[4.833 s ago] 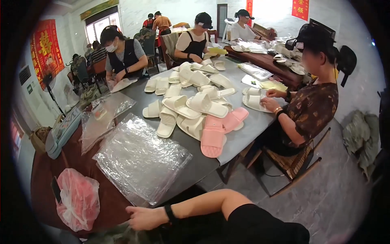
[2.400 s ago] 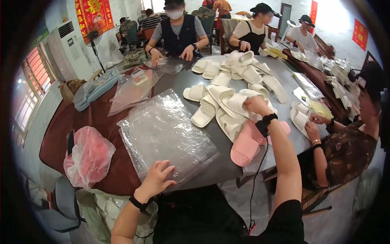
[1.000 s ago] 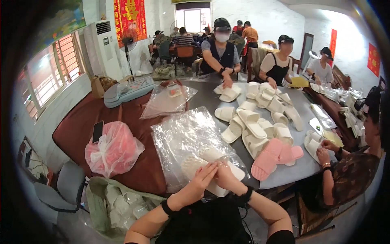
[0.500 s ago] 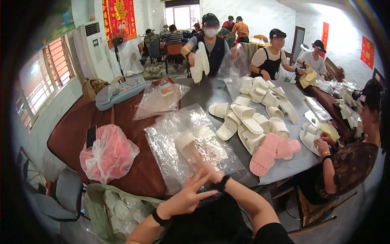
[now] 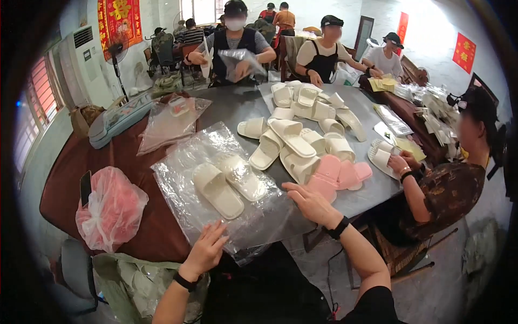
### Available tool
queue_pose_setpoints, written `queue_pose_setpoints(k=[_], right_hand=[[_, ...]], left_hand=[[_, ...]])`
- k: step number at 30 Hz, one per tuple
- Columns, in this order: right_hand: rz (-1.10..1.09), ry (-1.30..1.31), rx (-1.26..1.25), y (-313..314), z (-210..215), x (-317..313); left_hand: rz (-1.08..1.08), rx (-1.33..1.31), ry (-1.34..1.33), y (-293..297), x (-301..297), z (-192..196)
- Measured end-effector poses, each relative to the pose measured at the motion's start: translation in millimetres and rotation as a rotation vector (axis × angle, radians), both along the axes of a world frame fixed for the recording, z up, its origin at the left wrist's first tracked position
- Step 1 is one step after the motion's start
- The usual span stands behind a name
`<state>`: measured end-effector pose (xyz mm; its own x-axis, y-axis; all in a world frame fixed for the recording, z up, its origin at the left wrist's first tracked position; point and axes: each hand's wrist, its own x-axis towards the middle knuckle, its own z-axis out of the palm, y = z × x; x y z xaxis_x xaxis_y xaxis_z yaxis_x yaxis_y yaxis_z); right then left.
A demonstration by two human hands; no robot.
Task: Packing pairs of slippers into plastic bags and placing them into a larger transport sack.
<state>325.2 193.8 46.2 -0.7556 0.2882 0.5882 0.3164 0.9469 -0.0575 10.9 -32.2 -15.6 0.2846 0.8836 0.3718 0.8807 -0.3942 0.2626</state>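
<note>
- Clear plastic bags [image 5: 175, 173] lie stacked under the fingertips of the left hand [image 5: 206, 247], its fingers slightly spread and gripping nothing visible.
- Fingers stretched, the right hand [image 5: 315, 206] sits at the stack's right edge; whether it pinches the film, I cannot tell.
- Ahead of the left hand and left of the right hand, the pair of cream slippers [image 5: 218, 189] lies side by side amid the plastic; inside or on top, I cannot tell.
- Just beyond the right hand are pink slippers [image 5: 326, 175], then a heap of cream slippers [image 5: 291, 137].
- Below the right hand, bare grey tabletop [image 5: 229, 108] narrows to the near edge, leaving little room there; the left hand is close to that edge too.
- Left of the left hand, brown cloth [image 5: 162, 232] gives free room as far as the pink-filled bag [image 5: 110, 208]; a green sack [image 5: 105, 281] stands below.
- Half a second ago the right hand reached over the pair, with the left hand near its wrist; now they are apart, and the pair shows fully.
</note>
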Motion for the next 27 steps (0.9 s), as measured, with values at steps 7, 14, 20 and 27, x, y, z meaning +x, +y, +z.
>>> queue_pose_setpoints(k=[7, 14, 20, 27], right_hand=[[0.109, -0.431, -0.041, 7.0, -8.3, -0.7], [0.255, -0.503, -0.079, 9.1, -39.6, 2.4], [0.338, -0.359, -0.405, -2.2, -48.8, 9.9], [0.352, -0.274, -0.495, 2.4, -48.6, -3.7]], left_hand=[[-0.023, 0.017, -0.172, -5.4, -14.7, 13.2], [0.061, -0.062, -0.149, -10.8, -25.5, 26.5], [0.016, 0.015, -0.114, -15.1, -17.2, 20.7], [0.238, -0.091, -0.678, -17.2, -26.9, 17.4]])
